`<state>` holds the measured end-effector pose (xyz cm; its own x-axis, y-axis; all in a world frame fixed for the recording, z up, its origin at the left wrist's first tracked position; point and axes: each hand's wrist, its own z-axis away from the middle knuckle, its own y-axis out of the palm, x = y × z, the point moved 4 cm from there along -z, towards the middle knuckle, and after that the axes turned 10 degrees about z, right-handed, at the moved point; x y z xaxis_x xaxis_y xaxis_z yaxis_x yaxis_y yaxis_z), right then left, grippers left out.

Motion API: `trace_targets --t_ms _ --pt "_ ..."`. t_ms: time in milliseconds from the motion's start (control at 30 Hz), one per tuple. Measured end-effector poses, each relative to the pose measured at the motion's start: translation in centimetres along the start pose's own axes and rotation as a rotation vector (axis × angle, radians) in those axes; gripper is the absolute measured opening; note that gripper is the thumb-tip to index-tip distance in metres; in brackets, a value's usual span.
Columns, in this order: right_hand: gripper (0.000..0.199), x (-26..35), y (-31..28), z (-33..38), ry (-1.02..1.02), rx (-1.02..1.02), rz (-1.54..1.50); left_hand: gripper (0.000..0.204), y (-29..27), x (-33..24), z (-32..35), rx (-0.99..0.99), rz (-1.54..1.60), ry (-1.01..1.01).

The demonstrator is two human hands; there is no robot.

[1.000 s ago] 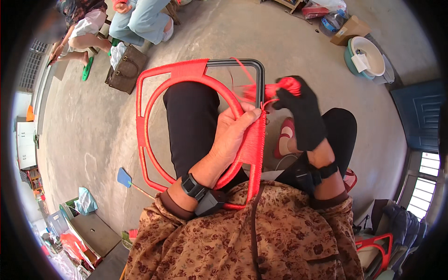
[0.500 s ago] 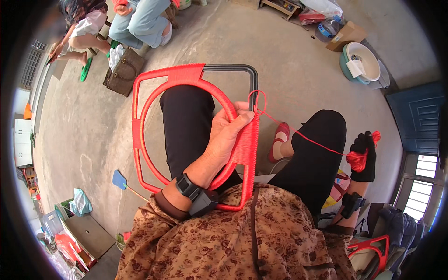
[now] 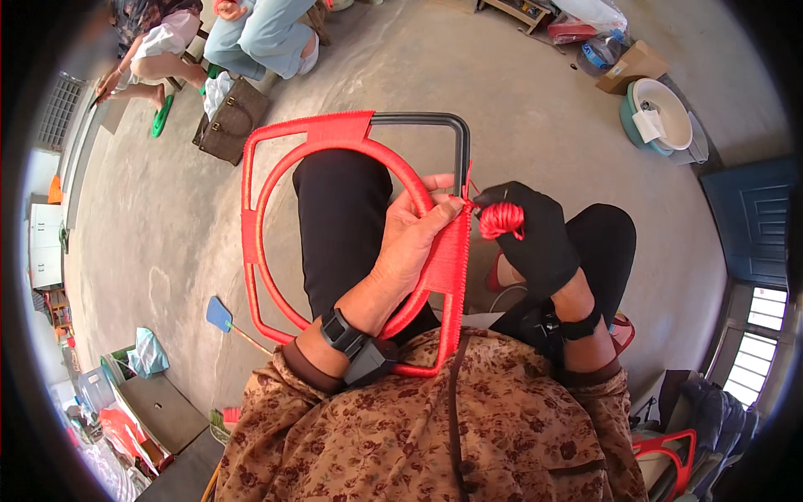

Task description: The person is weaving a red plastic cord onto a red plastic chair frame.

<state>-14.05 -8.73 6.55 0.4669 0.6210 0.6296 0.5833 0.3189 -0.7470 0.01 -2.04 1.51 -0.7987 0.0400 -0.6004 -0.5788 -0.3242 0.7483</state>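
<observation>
A square frame with a ring inside it rests on my lap, mostly wrapped in red cord. Bare black frame shows along the far right corner and the upper right side. My left hand grips the frame's right side, thumb on the wrapped edge where the red winding ends. Close beside that spot, my right hand, in a black glove, is closed around a small bundle of red cord. A short loop of cord stands up at the bare part; the right fingertips are partly hidden.
A blue fly swatter lies on the floor to the left. Two people sit at the far left, near a brown handbag. Basins stand at the far right. Another red-wrapped frame is at the lower right.
My right hand has come in from the far right to the frame's right edge, bringing the cord bundle. The long stretched strand is now short. My left hand keeps its grip.
</observation>
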Motion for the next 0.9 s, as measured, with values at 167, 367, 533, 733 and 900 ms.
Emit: trace_targets --t_ms 167,367,533,733,900 --pt "0.023 -0.8 -1.7 2.1 0.12 0.08 0.018 0.016 -0.4 0.0 -0.1 0.001 -0.015 -0.072" --pt "0.009 -1.5 -1.9 2.1 0.434 0.08 -0.304 0.015 -0.1 0.3 0.1 0.021 0.012 -0.098" --pt "0.011 1.4 -0.6 0.3 0.503 0.041 -1.085 0.018 0.3 0.5 0.2 0.067 0.039 -0.15" --pt "0.01 1.7 -0.6 0.6 0.573 0.059 -0.985 0.016 0.7 0.6 0.2 0.11 0.022 -0.117" --pt "0.018 -0.6 0.9 0.7 0.473 -0.033 -0.568 0.011 0.4 1.1 0.1 0.021 0.109 -0.133"
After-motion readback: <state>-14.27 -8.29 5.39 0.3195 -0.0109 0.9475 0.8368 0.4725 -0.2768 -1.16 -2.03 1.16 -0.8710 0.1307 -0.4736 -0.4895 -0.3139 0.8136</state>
